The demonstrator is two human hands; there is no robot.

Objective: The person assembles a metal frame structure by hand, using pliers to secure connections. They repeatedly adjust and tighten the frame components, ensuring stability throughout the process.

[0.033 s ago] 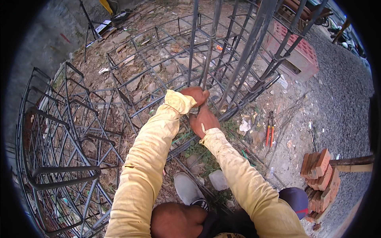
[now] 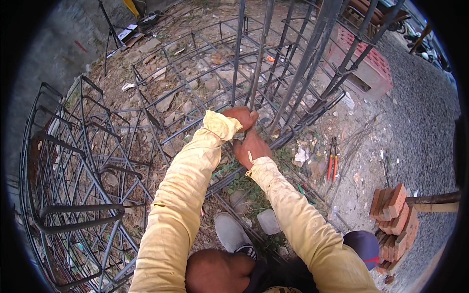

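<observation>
My left hand (image 2: 240, 117), in a yellow sleeve, is closed at the foot of a tall upright rebar (image 2: 261, 49); the bar runs down behind its thumb. Just below and touching it, my right hand (image 2: 252, 147) is closed too, fingers curled in towards the same spot. What sits inside either hand is hidden. Several other upright bars stand just beyond, tied to a bundle of bars low on the right. A pair of orange-handled pincers (image 2: 332, 166) lies on the dirt to the right of my hands.
A rebar cage (image 2: 83, 209) with bent ends fills the left side. Beyond my hands a rebar grid spreads over rubble. Bricks (image 2: 394, 201) are stacked at the lower right, by gravel (image 2: 425, 122). A pinkish perforated block (image 2: 364, 68) stands at the far right. My grey shoes (image 2: 231, 233) are below.
</observation>
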